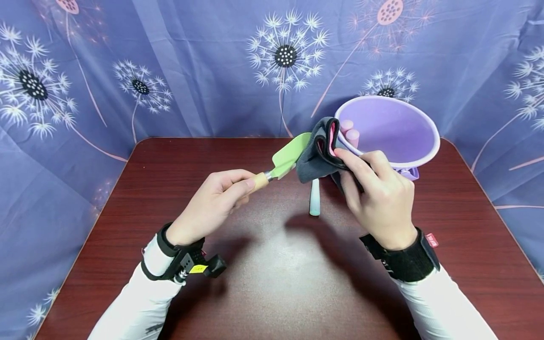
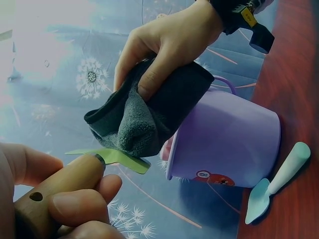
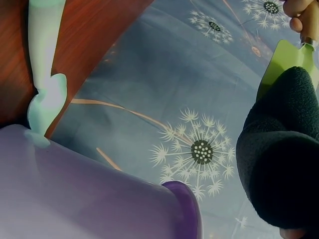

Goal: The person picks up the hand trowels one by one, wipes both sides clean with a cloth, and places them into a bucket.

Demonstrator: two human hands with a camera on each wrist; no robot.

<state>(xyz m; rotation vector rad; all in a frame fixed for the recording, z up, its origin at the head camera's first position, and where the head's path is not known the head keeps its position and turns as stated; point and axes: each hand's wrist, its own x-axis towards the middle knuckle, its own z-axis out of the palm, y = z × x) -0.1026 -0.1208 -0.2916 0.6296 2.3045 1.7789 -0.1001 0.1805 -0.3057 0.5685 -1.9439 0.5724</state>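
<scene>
My left hand (image 1: pixel 216 200) grips the wooden handle (image 1: pixel 260 181) of a small trowel whose green blade (image 1: pixel 289 153) points up and to the right. In my right hand (image 1: pixel 380 198) is a folded dark grey cloth (image 1: pixel 314 158) with black edging and a pink inner side, pinched between thumb and fingers. The cloth lies against the blade and hides part of it in the head view. Held above the table, both are just left of a purple bucket (image 2: pixel 229 139). A pale mint-green trowel (image 2: pixel 288 169) lies on the table below the cloth.
Inside the bucket, two pink rounded ends (image 1: pixel 352 137) show near its left wall. The dark red wooden table (image 1: pixel 170 160) ends at a blue curtain (image 1: pixel 204 71) with dandelion prints, close behind the bucket.
</scene>
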